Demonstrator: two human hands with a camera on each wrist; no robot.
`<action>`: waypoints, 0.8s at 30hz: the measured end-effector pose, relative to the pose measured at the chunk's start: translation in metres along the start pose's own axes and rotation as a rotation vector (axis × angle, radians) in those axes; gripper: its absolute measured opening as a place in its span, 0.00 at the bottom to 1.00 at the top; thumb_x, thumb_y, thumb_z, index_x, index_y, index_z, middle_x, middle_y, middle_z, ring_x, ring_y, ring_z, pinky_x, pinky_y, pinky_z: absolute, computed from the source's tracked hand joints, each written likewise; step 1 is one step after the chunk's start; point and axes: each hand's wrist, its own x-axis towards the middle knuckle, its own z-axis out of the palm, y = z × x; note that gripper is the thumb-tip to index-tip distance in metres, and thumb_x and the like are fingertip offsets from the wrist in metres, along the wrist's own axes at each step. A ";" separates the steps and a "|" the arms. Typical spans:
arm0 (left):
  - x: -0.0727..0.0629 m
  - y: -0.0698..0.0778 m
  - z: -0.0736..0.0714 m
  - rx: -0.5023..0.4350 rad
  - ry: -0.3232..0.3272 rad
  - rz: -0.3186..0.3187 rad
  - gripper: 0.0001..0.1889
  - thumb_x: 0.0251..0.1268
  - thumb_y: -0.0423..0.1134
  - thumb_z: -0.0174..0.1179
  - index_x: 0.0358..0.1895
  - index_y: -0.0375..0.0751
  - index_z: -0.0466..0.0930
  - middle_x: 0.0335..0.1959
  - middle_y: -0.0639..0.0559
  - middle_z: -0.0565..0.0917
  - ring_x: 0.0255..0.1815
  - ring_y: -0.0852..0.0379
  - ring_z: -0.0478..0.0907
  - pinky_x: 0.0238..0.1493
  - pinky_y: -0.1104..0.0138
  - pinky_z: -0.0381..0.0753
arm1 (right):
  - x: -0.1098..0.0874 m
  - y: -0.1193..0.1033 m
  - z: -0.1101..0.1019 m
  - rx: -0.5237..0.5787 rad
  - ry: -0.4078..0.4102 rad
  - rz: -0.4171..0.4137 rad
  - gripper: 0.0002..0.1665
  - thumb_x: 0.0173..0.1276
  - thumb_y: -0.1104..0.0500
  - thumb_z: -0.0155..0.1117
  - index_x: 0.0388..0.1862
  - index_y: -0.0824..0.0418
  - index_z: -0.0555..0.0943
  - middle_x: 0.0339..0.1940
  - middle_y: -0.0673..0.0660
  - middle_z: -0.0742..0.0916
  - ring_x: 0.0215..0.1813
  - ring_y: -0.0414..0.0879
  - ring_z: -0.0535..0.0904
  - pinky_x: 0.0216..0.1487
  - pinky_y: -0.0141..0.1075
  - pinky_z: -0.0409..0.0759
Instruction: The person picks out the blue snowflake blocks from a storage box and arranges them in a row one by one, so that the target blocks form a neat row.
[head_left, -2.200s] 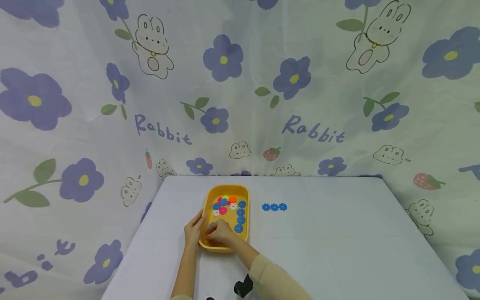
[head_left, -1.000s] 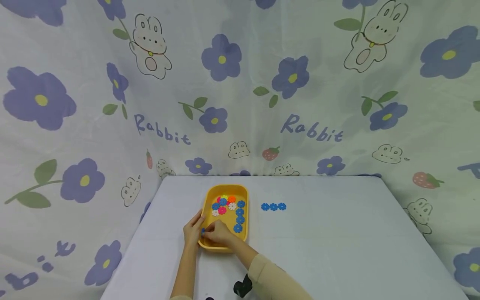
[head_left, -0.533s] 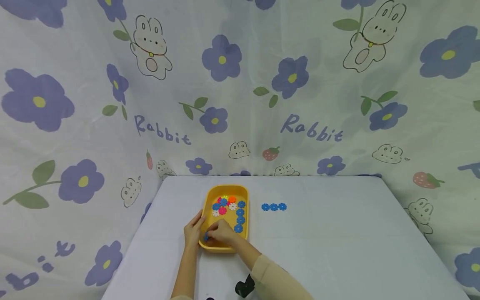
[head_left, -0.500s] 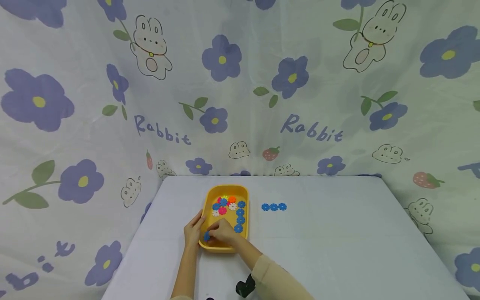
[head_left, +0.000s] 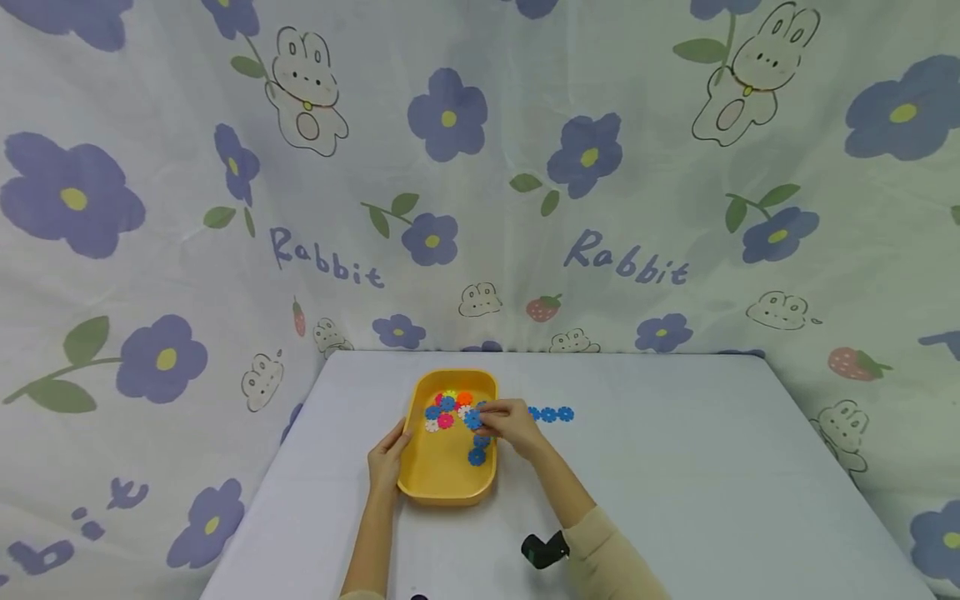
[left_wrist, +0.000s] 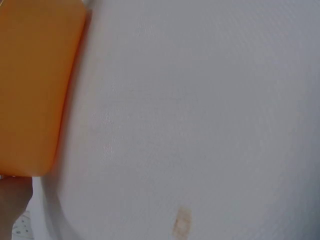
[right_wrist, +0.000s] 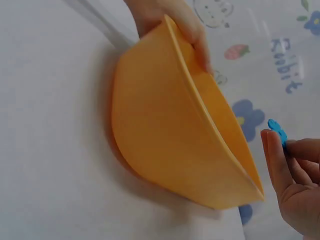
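My left hand [head_left: 386, 462] grips the left rim of a yellow plastic tray [head_left: 446, 500]. Over the tray's right side, my right hand [head_left: 513, 425] pinches a blue flower-shaped plastic disc [head_left: 472, 419]. The right wrist view also has this disc [right_wrist: 278, 131], standing edge-up between thumb and fingers, apart from the tray wall [right_wrist: 160, 115]. Along the tray's right wall lie more blue discs [head_left: 477, 457], partly hidden by the right hand. A mixed pile of blue, white, pink [head_left: 446, 421], orange [head_left: 465, 399] and yellow discs sits toward the tray's far end.
Right of the tray, a row of 3 blue discs [head_left: 550, 414] lies on the white table [head_left: 675, 483]. A black device [head_left: 544, 551] is at the right wrist. Behind the table hangs a rabbit-and-flower printed cloth [head_left: 510, 225].
The right hand has lifted a blue disc from the tray's near left corner and moved right and away from me, to the tray's right side. The left hand has stayed on the rim.
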 end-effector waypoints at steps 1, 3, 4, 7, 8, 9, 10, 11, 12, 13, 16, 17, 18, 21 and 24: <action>0.000 0.001 0.000 0.003 -0.001 -0.004 0.25 0.65 0.39 0.59 0.63 0.34 0.70 0.66 0.41 0.69 0.69 0.49 0.61 0.66 0.63 0.66 | -0.004 -0.006 -0.008 0.003 0.015 -0.009 0.16 0.67 0.71 0.55 0.52 0.81 0.75 0.42 0.72 0.84 0.40 0.59 0.85 0.47 0.47 0.82; 0.000 0.001 0.000 0.009 -0.002 -0.006 0.25 0.65 0.40 0.59 0.64 0.34 0.70 0.66 0.41 0.68 0.70 0.49 0.61 0.66 0.62 0.65 | -0.010 -0.015 -0.025 0.018 0.058 -0.018 0.16 0.66 0.73 0.55 0.51 0.82 0.74 0.43 0.73 0.83 0.39 0.58 0.85 0.48 0.47 0.82; 0.001 0.002 0.000 0.007 -0.004 -0.009 0.25 0.65 0.40 0.59 0.64 0.34 0.69 0.66 0.41 0.68 0.70 0.49 0.60 0.66 0.62 0.65 | -0.011 -0.015 -0.034 0.026 0.086 -0.023 0.16 0.65 0.73 0.55 0.51 0.82 0.74 0.43 0.74 0.83 0.39 0.57 0.85 0.47 0.47 0.83; 0.000 0.002 -0.001 0.003 -0.012 -0.015 0.25 0.66 0.39 0.59 0.64 0.34 0.69 0.67 0.42 0.67 0.70 0.50 0.60 0.66 0.62 0.65 | -0.011 -0.006 -0.065 0.024 0.173 -0.039 0.16 0.64 0.73 0.57 0.50 0.81 0.76 0.42 0.71 0.84 0.36 0.51 0.86 0.44 0.42 0.85; 0.000 0.002 -0.001 0.003 -0.017 -0.014 0.25 0.66 0.39 0.59 0.64 0.34 0.69 0.67 0.41 0.67 0.70 0.49 0.60 0.66 0.62 0.65 | -0.010 -0.001 -0.076 0.019 0.199 -0.039 0.16 0.64 0.73 0.58 0.49 0.80 0.76 0.42 0.70 0.84 0.34 0.48 0.85 0.42 0.40 0.85; 0.000 0.003 -0.001 0.002 -0.020 -0.017 0.25 0.66 0.39 0.58 0.64 0.34 0.69 0.67 0.41 0.67 0.71 0.49 0.60 0.67 0.61 0.65 | -0.010 0.005 -0.087 0.013 0.224 -0.041 0.16 0.64 0.72 0.59 0.49 0.80 0.77 0.42 0.70 0.84 0.34 0.48 0.85 0.41 0.38 0.85; 0.000 0.003 -0.001 0.000 -0.023 -0.020 0.25 0.66 0.39 0.58 0.64 0.34 0.69 0.67 0.41 0.67 0.71 0.49 0.59 0.67 0.61 0.64 | -0.010 0.009 -0.097 0.000 0.252 -0.039 0.16 0.63 0.72 0.60 0.49 0.80 0.77 0.42 0.70 0.84 0.33 0.47 0.85 0.41 0.37 0.85; -0.001 0.003 -0.001 -0.003 -0.024 -0.023 0.25 0.66 0.39 0.58 0.64 0.34 0.69 0.67 0.42 0.67 0.71 0.49 0.59 0.67 0.61 0.64 | -0.012 0.010 -0.107 -0.013 0.276 -0.033 0.16 0.63 0.71 0.60 0.49 0.80 0.77 0.42 0.70 0.84 0.33 0.47 0.85 0.40 0.36 0.85; -0.001 0.004 -0.001 -0.004 -0.025 -0.023 0.25 0.66 0.39 0.58 0.64 0.34 0.69 0.67 0.41 0.67 0.71 0.49 0.59 0.67 0.61 0.64 | -0.015 0.012 -0.116 -0.024 0.295 -0.030 0.16 0.64 0.71 0.59 0.49 0.81 0.76 0.43 0.71 0.84 0.33 0.47 0.85 0.40 0.35 0.85; -0.001 0.004 -0.001 -0.007 -0.026 -0.025 0.25 0.66 0.39 0.58 0.64 0.34 0.69 0.67 0.41 0.67 0.71 0.49 0.59 0.67 0.61 0.65 | -0.017 0.014 -0.125 -0.031 0.320 -0.021 0.17 0.64 0.71 0.60 0.49 0.80 0.76 0.44 0.71 0.83 0.34 0.47 0.85 0.40 0.35 0.85; -0.001 0.003 -0.001 -0.011 -0.023 -0.027 0.26 0.66 0.39 0.59 0.64 0.34 0.69 0.67 0.41 0.67 0.70 0.49 0.60 0.66 0.61 0.66 | -0.021 0.021 -0.147 -0.048 0.377 0.007 0.18 0.64 0.71 0.59 0.51 0.80 0.75 0.45 0.71 0.83 0.35 0.46 0.85 0.40 0.34 0.85; -0.001 0.003 -0.001 -0.009 -0.020 -0.027 0.26 0.65 0.40 0.59 0.64 0.35 0.69 0.67 0.41 0.67 0.70 0.49 0.60 0.66 0.61 0.66 | -0.022 0.023 -0.152 -0.055 0.392 0.016 0.18 0.64 0.71 0.60 0.51 0.80 0.76 0.44 0.70 0.83 0.35 0.46 0.85 0.40 0.34 0.85; -0.001 0.003 -0.001 -0.007 -0.018 -0.026 0.26 0.65 0.40 0.59 0.64 0.35 0.69 0.67 0.41 0.67 0.70 0.49 0.61 0.66 0.61 0.66 | -0.023 0.026 -0.158 -0.063 0.399 0.021 0.18 0.64 0.71 0.60 0.51 0.81 0.75 0.44 0.70 0.84 0.36 0.46 0.85 0.41 0.34 0.85; 0.000 0.003 -0.001 0.004 -0.009 -0.024 0.26 0.65 0.41 0.60 0.64 0.35 0.69 0.67 0.41 0.68 0.70 0.49 0.61 0.66 0.61 0.65 | -0.023 0.033 -0.170 -0.085 0.432 0.054 0.18 0.63 0.70 0.61 0.50 0.81 0.75 0.42 0.66 0.85 0.36 0.46 0.85 0.41 0.33 0.85; 0.000 0.003 -0.001 0.013 -0.007 -0.021 0.26 0.65 0.41 0.60 0.64 0.36 0.70 0.66 0.41 0.68 0.70 0.49 0.61 0.67 0.61 0.65 | -0.023 0.038 -0.176 -0.120 0.455 0.085 0.18 0.63 0.71 0.61 0.49 0.81 0.75 0.40 0.66 0.85 0.35 0.46 0.85 0.40 0.33 0.85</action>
